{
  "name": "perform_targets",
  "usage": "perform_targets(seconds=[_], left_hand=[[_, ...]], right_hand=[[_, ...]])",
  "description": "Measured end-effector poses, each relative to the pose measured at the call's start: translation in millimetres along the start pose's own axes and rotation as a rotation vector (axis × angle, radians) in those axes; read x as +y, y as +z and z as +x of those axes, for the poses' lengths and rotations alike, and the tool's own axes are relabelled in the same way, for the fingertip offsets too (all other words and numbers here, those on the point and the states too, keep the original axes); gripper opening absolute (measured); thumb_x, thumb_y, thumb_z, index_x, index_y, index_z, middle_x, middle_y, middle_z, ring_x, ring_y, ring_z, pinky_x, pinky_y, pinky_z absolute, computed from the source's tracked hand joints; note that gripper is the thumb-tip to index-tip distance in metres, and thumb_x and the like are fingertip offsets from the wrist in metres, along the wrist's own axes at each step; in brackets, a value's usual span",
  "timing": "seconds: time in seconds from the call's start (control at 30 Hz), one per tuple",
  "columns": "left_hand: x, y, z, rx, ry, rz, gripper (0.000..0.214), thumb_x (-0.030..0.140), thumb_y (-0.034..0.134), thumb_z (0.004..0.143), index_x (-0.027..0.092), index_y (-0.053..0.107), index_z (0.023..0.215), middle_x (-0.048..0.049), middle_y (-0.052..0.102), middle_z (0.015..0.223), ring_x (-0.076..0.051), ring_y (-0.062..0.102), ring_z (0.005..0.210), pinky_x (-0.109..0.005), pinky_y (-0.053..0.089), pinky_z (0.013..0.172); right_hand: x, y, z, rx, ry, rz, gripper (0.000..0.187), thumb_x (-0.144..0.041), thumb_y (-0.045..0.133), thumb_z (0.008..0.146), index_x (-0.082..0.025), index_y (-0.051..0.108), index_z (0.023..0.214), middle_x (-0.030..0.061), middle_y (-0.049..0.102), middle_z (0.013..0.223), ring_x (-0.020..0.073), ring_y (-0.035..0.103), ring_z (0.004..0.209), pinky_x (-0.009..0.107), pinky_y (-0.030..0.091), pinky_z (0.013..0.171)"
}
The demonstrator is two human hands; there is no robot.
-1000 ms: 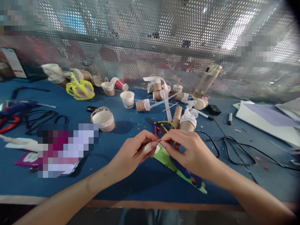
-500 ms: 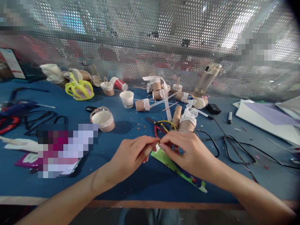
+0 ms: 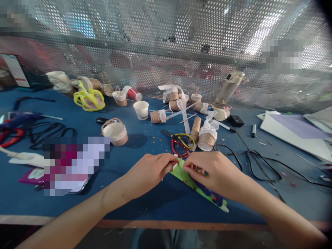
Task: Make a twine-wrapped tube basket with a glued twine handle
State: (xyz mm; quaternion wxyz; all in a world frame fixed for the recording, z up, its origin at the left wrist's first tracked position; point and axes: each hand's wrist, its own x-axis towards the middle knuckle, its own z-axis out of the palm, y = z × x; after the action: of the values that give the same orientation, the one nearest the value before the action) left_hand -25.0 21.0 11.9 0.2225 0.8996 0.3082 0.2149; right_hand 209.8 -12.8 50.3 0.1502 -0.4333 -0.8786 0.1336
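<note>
Over a green patterned strip (image 3: 183,177) that lies slantwise near the front of the table, both my hands are close together. My left hand (image 3: 155,169) pinches a tiny brownish bit at its fingertips, too small to name. Just to its right, my right hand (image 3: 211,169) has thumb and forefinger drawn together in a pinch; whether anything is between them is hidden. Beyond the hands rest scissors (image 3: 183,141) with red and yellow handles, a twine roll (image 3: 195,128) and a twine-wrapped cup (image 3: 206,141) with white lace.
A handled twine basket (image 3: 119,139), a white paper cup (image 3: 141,111) and a yellow basket-like piece (image 3: 89,100) stand to the left. A blue glue gun (image 3: 20,118) lies far left. Black cable (image 3: 261,178) and papers (image 3: 282,135) are on the right. A bottle (image 3: 228,90) stands behind.
My hands have moved apart slightly, the right one shifting right and both a little lower. More of the scissors and the lace-trimmed cup now shows. The view has shifted slightly.
</note>
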Motion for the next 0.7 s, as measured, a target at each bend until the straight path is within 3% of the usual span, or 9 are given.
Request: perform_targets(seconds=[0.1, 0.3, 0.53, 0.7], left_hand=[[-2, 6.2, 0, -0.038, 0.040, 0.046, 0.023, 0.019, 0.040, 0.104, 0.017, 0.063, 0.110, -0.0004, 0.073, 0.075, -0.011, 0.061, 0.051, -0.022, 0.045, 0.057], [-7, 20.3, 1, -0.061, 0.054, 0.122, 0.019, 0.022, 0.047, 0.103, 0.017, 0.065, 0.109, -0.0048, 0.076, 0.085, -0.017, 0.072, 0.067, -0.024, 0.046, 0.060], [-1, 19.4, 9, -0.146, 0.039, 0.129, 0.021, 0.017, 0.045, 0.102, 0.014, 0.066, 0.102, -0.0002, 0.067, 0.065, -0.014, 0.063, 0.050, -0.023, 0.043, 0.054], [-3, 22.5, 10, -0.183, 0.058, 0.139, 0.023, 0.012, 0.044, 0.101, 0.014, 0.067, 0.100, -0.0053, 0.072, 0.087, -0.011, 0.063, 0.054, -0.022, 0.046, 0.057]], right_hand=[[15, 1, -24, -0.064, 0.002, 0.005, 0.019, -0.015, 0.049, 0.098, -0.020, 0.066, 0.103, 0.0057, 0.071, 0.095, 0.0195, 0.067, 0.086, 0.031, 0.051, 0.075], [37, 5, -69, -0.223, 0.098, -0.122, 0.062, 0.005, 0.043, 0.078, -0.020, 0.055, 0.134, 0.0109, 0.061, 0.137, 0.0256, 0.058, 0.123, 0.046, 0.048, 0.105], [38, 5, -78, -0.314, 0.071, -0.148, 0.068, 0.004, 0.047, 0.072, -0.018, 0.056, 0.136, 0.0120, 0.058, 0.139, 0.0296, 0.055, 0.126, 0.050, 0.048, 0.107], [44, 3, -83, -0.326, 0.059, -0.136, 0.056, 0.004, 0.044, 0.079, -0.018, 0.061, 0.127, 0.0109, 0.061, 0.131, 0.0273, 0.057, 0.120, 0.048, 0.051, 0.103]])
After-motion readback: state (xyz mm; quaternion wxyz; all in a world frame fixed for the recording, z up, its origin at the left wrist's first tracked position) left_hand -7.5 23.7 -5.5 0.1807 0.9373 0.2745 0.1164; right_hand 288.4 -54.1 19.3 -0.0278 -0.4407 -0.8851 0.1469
